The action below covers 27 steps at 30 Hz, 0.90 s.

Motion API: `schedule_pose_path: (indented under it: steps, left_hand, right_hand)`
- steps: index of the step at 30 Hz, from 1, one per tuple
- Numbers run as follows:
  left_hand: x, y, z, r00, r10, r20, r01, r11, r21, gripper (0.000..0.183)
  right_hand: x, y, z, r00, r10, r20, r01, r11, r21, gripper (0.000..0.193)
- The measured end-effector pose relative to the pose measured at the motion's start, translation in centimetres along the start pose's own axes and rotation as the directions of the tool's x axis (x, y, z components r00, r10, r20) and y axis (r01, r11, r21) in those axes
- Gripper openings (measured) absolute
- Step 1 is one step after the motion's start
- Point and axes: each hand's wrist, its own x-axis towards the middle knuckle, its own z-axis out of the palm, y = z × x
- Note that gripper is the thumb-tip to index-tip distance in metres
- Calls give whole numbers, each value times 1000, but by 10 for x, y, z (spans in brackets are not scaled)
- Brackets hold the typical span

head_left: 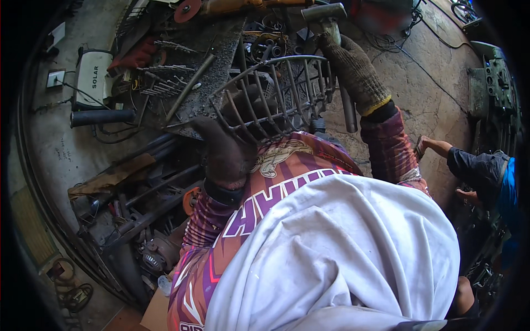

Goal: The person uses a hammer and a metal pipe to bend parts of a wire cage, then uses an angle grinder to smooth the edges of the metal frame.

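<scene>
My right hand (356,71), in a brown knitted work glove with a yellow cuff edge, is closed around a hammer (326,13). The hammer's head sticks up above the fist and its handle hangs below. Left of it, a curved metal rack (298,57) of welded rods, shaped like an open basket, is tilted in front of my chest. My left hand (227,157), in a dark glove, grips the rack's near left side, its fingers partly hidden behind the rods. Hammer and rack appear close together; I cannot tell whether they touch.
A dusty metal workbench (218,47) holds loose rods (190,88), a red glove (135,57) and an orange power tool (232,6). A white box (93,79) with cables stands left. Cables cross the concrete floor (408,83). Another person (477,168) is at the right.
</scene>
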Motion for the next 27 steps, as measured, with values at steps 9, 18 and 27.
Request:
schedule_pose_path:
  steps: [9, 18, 27]
  left_hand:
    - [-1, 7, -11, 997, -66, -29, 70, 984, 165, 48]
    - [-1, 7, -1, 995, -100, -30, 102, 992, 70, 53]
    - [-5, 5, -6, 994, -75, -81, 86, 985, 148, 54]
  right_hand:
    - [-10, 10, 2, 999, -15, 32, 12, 996, 86, 55]
    - [-14, 12, 1, 1000, 1, 23, -3, 998, 66, 52]
    - [-7, 25, -1, 999, -16, 37, 13, 996, 86, 52]
